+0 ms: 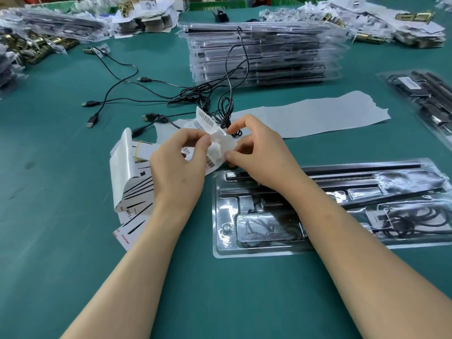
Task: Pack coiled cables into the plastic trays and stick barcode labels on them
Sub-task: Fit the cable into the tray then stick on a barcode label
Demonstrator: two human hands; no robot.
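Between the two hands, over the teal worktop [61, 172], hangs a crumpled strip of barcode labels [216, 145]. The left hand [178, 167] pinches one side between thumb and forefinger, and the right hand [255, 149] pinches the other. Under the right wrist lies a plastic tray [220, 250] with a coiled cable [415, 222] inside. Loose cables [193, 91] sprawl beyond the fingertips.

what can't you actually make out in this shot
Head view only.
The barcode labels: print too small and blurred to read; the left hand and right hand pinching them hide the peel point.
The front plastic tray: the right forearm crosses it, its right end is cut by the frame edge, and glare masks parts.
The far-right tray: cut off by the edge, blurred.
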